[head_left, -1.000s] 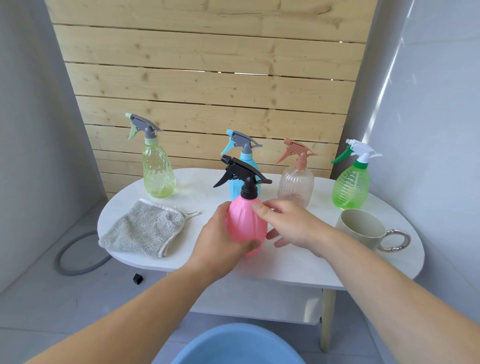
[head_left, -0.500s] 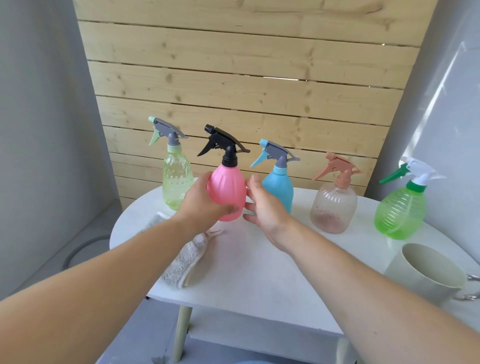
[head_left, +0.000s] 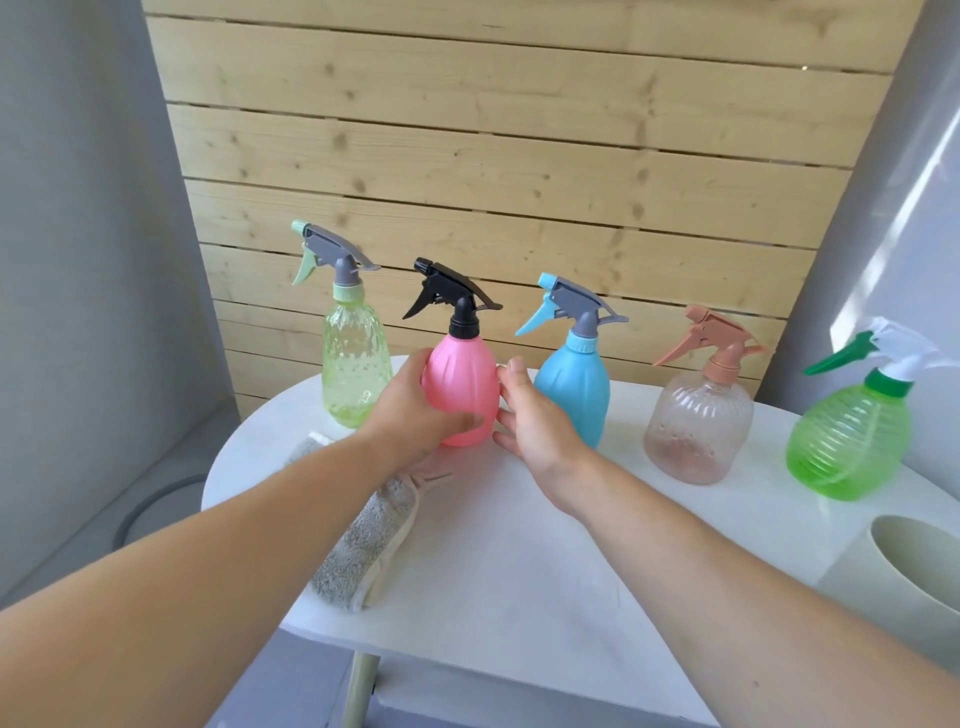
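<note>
Presently my left hand (head_left: 415, 415) grips the pink spray bottle (head_left: 460, 384), which is upright with its nozzle pointing left. My right hand (head_left: 535, 421) stands flat-fingered just beside its right flank, holding nothing.

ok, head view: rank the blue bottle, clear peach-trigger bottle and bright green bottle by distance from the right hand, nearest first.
From the right hand, open beside the pink bottle that the left hand grips:
1. blue bottle, immediately to its right.
2. clear peach-trigger bottle, further right, mid-row.
3. bright green bottle, far right end of the row.
</note>
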